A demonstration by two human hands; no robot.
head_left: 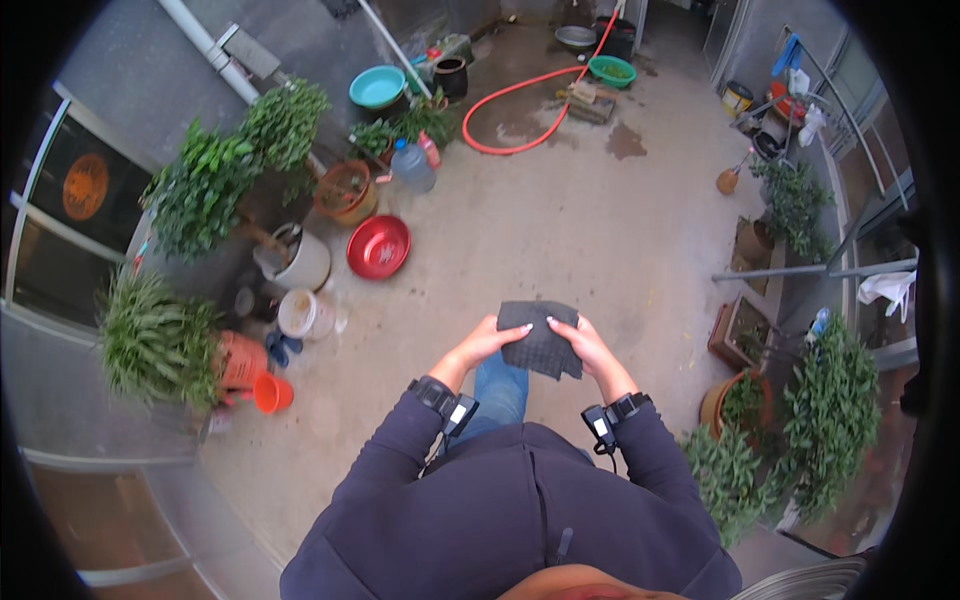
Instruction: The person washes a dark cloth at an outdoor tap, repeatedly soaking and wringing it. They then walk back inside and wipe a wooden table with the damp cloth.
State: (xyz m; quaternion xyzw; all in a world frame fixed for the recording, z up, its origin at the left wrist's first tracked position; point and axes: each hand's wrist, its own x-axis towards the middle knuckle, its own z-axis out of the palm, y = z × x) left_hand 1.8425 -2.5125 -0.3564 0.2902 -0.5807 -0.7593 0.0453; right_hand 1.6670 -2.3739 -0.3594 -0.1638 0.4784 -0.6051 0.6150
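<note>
I hold a small dark grey cloth [541,340] in front of my body with both hands. My left hand [490,341] grips its left edge, thumb and fingers closed over the fabric. My right hand [590,345] grips its right edge the same way. The cloth hangs flat between them, its lower corner drooping toward my leg in blue jeans [497,392]. Both wrists wear black bands with small devices.
A concrete yard floor [560,220] spreads ahead. Potted plants [200,190], a red basin [379,246], white buckets [300,262] and an orange cup [271,393] line the left. A red hose [520,100] and a green basin [611,70] lie far ahead. More potted plants [790,430] stand on the right.
</note>
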